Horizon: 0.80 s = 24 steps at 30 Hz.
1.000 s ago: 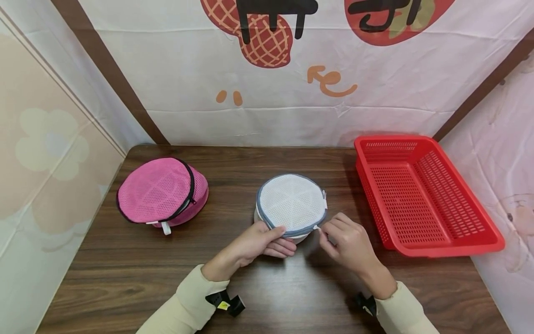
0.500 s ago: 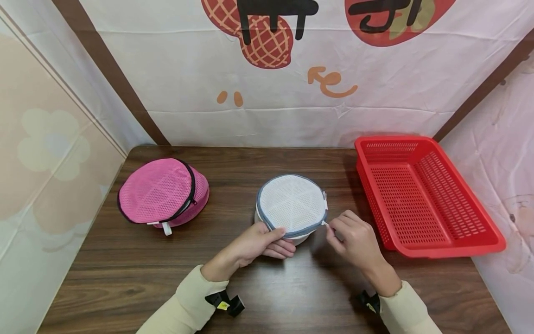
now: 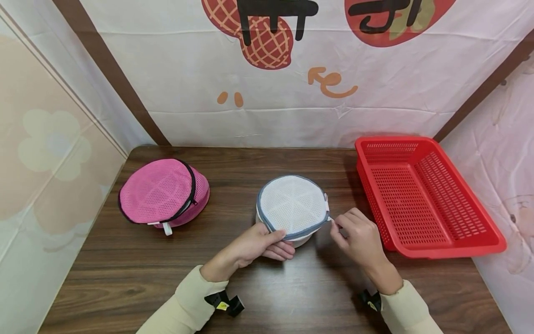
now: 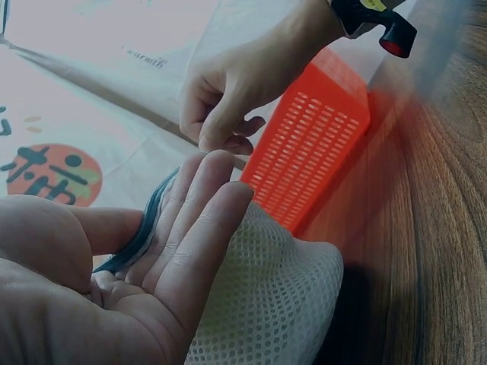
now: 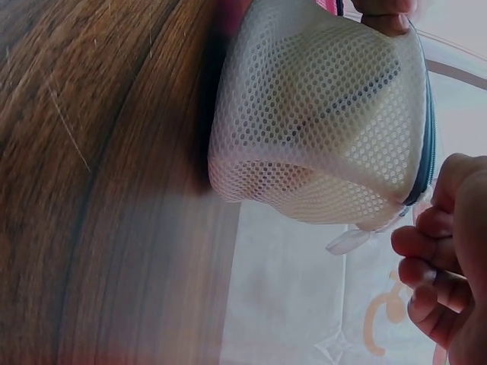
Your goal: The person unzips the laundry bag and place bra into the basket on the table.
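A round white mesh laundry bag (image 3: 293, 204) with a blue-grey zipper edge stands in the middle of the table. My left hand (image 3: 263, 243) grips its near rim, thumb on top and fingers below. At the bag's right edge, my right hand (image 3: 356, 236) pinches the small white zipper pull (image 3: 329, 219) between thumb and finger. Through the mesh in the right wrist view, the white bag (image 5: 312, 114) shows something pale with a dark stripe inside, its kind unclear. The left wrist view shows the left hand (image 4: 152, 266) on the zipped rim, with the right hand (image 4: 236, 91) beyond.
A pink mesh laundry bag (image 3: 158, 190) with black zipper trim sits at the left of the wooden table (image 3: 125, 278); its lid lies tilted. On the right stands a red perforated plastic basket (image 3: 417, 208). A printed cloth (image 3: 187, 65) hangs behind the table.
My right hand has drawn the zipper pull along the rim, rightward and slightly away from me. The left hand keeps its grip on the bag, and the pink bag and basket stay put.
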Available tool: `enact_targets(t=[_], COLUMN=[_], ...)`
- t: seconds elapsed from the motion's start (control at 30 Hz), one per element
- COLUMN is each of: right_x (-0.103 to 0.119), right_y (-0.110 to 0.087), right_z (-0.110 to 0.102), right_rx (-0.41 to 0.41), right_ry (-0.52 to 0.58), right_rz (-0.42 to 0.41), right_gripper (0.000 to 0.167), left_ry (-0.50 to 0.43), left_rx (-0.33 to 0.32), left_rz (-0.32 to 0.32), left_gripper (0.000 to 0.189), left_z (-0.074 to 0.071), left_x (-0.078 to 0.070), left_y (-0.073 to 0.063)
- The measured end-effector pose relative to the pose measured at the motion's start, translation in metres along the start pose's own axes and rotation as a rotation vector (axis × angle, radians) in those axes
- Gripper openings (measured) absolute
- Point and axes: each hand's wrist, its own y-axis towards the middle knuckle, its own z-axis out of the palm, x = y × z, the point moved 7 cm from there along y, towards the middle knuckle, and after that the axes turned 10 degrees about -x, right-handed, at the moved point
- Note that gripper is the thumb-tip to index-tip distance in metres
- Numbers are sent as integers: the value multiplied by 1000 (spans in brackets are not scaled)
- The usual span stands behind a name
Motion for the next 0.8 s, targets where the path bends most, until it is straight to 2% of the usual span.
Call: enact_targets(t=[0.33,0.8], right_x=[0,-5], right_y=[1,2], right_z=[-1,6], right_rx=[-105,-7], right_ry=[-16,-60], right_rz=[-22,21], right_gripper=[19,19], left_ry=[-8,-40], left_rx=[4,-17], left_rz=[4,-21], left_gripper=[45,48], left_z=[0,-4], left_x=[3,8], left_y=[0,2])
